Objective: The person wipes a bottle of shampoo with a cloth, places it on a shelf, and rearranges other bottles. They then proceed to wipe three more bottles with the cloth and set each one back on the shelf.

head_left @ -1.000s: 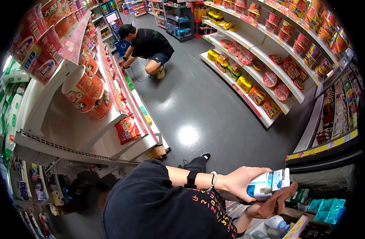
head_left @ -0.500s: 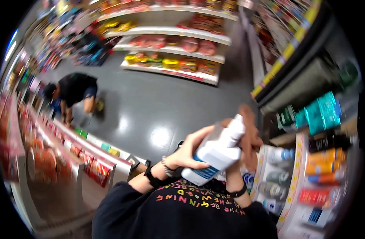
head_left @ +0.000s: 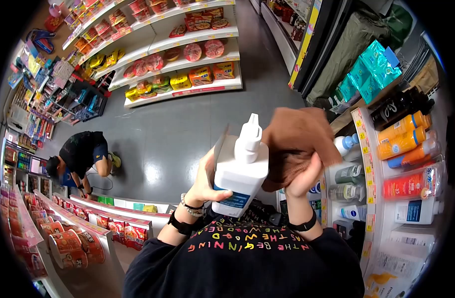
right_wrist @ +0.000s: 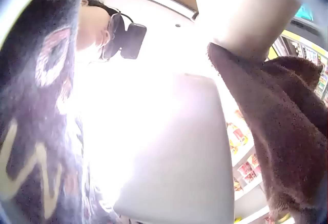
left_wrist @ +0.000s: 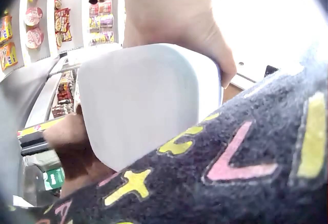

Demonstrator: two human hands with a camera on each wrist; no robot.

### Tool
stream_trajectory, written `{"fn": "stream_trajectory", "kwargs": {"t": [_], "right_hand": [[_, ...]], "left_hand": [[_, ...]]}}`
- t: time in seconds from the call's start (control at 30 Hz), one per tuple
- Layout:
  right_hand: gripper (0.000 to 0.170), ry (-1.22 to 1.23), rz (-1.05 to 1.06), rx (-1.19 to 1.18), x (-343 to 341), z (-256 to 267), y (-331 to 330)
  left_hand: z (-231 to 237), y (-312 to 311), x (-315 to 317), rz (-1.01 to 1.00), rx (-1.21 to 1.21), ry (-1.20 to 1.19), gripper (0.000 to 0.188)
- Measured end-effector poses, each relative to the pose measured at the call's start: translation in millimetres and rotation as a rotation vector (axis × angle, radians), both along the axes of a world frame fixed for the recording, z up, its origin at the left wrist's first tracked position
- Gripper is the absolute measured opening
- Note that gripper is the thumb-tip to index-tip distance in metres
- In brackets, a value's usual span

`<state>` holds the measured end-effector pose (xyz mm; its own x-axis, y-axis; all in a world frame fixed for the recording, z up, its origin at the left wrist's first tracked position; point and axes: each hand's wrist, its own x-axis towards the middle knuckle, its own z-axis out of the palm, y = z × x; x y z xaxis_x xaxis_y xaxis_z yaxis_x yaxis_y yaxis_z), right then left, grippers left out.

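Note:
A white pump bottle (head_left: 242,174) with a blue label stands tilted in front of my chest in the head view. My left hand (head_left: 203,180) grips it from the left side, thumb (head_left: 221,194) across the label. The broad flat base of the bottle (left_wrist: 138,106) fills the middle of the left wrist view. In my right hand (head_left: 306,183) is a bunched brown cloth (head_left: 299,134), beside the bottle's right side; it covers most of the fingers. The cloth (right_wrist: 277,126) hangs down from the hand in the right wrist view.
To the right, a shelf (head_left: 369,193) holds several bottles and orange tubes (head_left: 401,129), with teal packs (head_left: 369,72) beyond. Noodle shelves (head_left: 187,92) stand ahead across the grey floor (head_left: 187,124). A crouching person (head_left: 83,154) is at the left near another noodle shelf (head_left: 83,208).
The head view has swung right, toward the toiletries shelf. The bottle has come round in front of my chest, its pump upward, and the brown cloth has spread beside it.

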<state>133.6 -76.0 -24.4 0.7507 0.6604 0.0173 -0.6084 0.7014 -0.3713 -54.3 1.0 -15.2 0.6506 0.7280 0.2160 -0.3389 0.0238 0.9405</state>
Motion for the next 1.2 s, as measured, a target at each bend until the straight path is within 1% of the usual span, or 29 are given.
{"fn": "stream_trajectory", "kwargs": {"t": [0.03,0.07,0.1,0.13,0.17,0.23,0.27,0.3,0.33,0.37,0.4,0.43,0.5,0.53,0.57,0.63,0.67,0.7,0.77,0.8,0.83,0.9,0.93,0.97,1.03,1.07,1.1,1.17,1.2], "right_hand": [[0.046,-0.423,-0.146,-0.190,-3.0,-1.0,-4.6],[0.046,-0.423,-0.147,-0.191,-1.7,-16.4,-16.3],[0.045,-0.992,-0.005,-0.492,2.4,-43.4,-32.5],[0.045,-1.554,0.157,-0.795,4.7,-56.5,-41.7],[0.051,-0.774,0.453,-0.449,-4.1,-16.0,-32.9],[0.056,-1.616,0.081,-0.308,1.1,14.3,-42.9],[0.054,-1.678,-0.050,-0.262,-6.0,26.3,-37.2],[0.053,-1.736,-0.182,-0.215,-18.1,37.7,-27.2],[0.048,-1.759,-0.186,-0.274,-24.7,47.3,-21.9],[0.048,-1.762,-0.176,-0.293,-27.5,51.8,-19.2],[0.048,-1.769,-0.165,-0.319,-27.2,52.1,-18.8],[0.048,-1.776,-0.153,-0.346,-27.1,51.9,-19.0],[0.047,-1.793,-0.138,-0.354,-26.7,53.0,-18.5],[0.046,-1.810,-0.123,-0.360,-27.0,53.7,-18.1],[0.046,-1.811,-0.124,-0.361,-27.8,55.5,-18.7],[0.044,-1.932,-0.166,-0.461,-30.7,63.3,-20.6],[0.038,-1.988,-0.167,-0.511,-33.6,69.0,-20.3],[0.038,-1.987,-0.168,-0.513,-36.3,68.0,-18.1],[0.045,-2.044,-0.206,-0.621,-41.0,63.9,-11.5],[0.042,-2.105,-0.226,-0.671,-42.3,64.5,-6.5],[0.037,-2.118,-0.231,-0.718,-43.2,64.6,-1.1],[0.033,-2.150,-0.205,-0.788,-42.1,64.2,9.6],[0.032,-2.168,-0.179,-0.819,-41.4,64.1,12.9],[0.032,-2.170,-0.180,-0.823,-41.1,62.6,12.7],[0.032,-2.182,-0.223,-0.806,-40.4,59.5,13.3],[0.033,-2.151,-0.264,-0.738,-38.9,56.8,10.7],[0.034,-2.078,-0.279,-0.664,-36.6,56.0,6.6],[0.037,-2.030,-0.179,-0.601,-27.4,64.9,-5.6],[0.039,-1.994,-0.136,-0.611,-23.2,67.4,-11.4]], "left_hand": [[-0.4,0.3,0.7,-0.002,-0.001,0.000,0.106],[-0.9,0.3,1.2,0.002,0.020,0.059,0.105],[-1.7,0.0,2.1,0.005,0.041,0.118,0.104],[-3.8,-0.4,3.5,0.009,0.065,0.096,0.100],[-6.5,0.0,5.5,0.005,0.064,0.096,0.100],[-10.9,-0.1,9.7,0.050,0.174,0.137,0.098],[-11.2,-2.3,10.2,0.084,0.173,0.147,0.096],[-7.9,-13.6,15.7,0.141,-0.115,0.150,0.094],[-7.8,-12.6,16.0,0.180,0.038,0.209,0.092],[-7.3,-10.9,16.3,0.219,0.194,0.267,0.090],[-2.9,-15.1,20.2,0.253,0.153,0.248,0.083],[-3.5,-14.7,21.0,0.252,0.154,0.247,0.083],[-6.9,-13.1,23.0,0.304,0.329,0.339,0.072],[-9.2,-13.8,27.1,0.371,0.348,0.282,0.061],[-8.6,-12.4,27.0,0.371,0.348,0.281,0.061],[-6.7,-7.9,23.7,0.439,0.727,0.361,0.058],[-10.7,-5.6,22.5,0.435,0.806,0.367,0.058],[-14.4,-6.7,23.8,0.433,0.807,0.366,0.058],[-19.8,-10.1,27.1,0.428,0.713,0.408,0.057],[-20.4,-10.0,28.2,0.434,0.788,0.381,0.055],[-26.2,-10.4,28.0,0.428,0.788,0.379,0.055],[-41.1,-10.1,27.4,0.433,0.879,0.535,0.055],[-41.0,-8.6,30.3,0.485,0.968,0.535,0.053],[-40.6,-10.5,31.0,0.483,0.967,0.531,0.053],[-36.1,-14.8,31.3,0.496,0.820,0.612,0.053],[-31.2,-15.7,32.5,0.497,0.819,0.611,0.053],[-25.1,-16.3,34.2,0.515,0.807,0.519,0.053],[-27.0,-10.8,35.8,0.519,0.745,0.343,0.058],[-25.8,-8.7,35.1,0.524,0.716,0.352,0.062]]}}
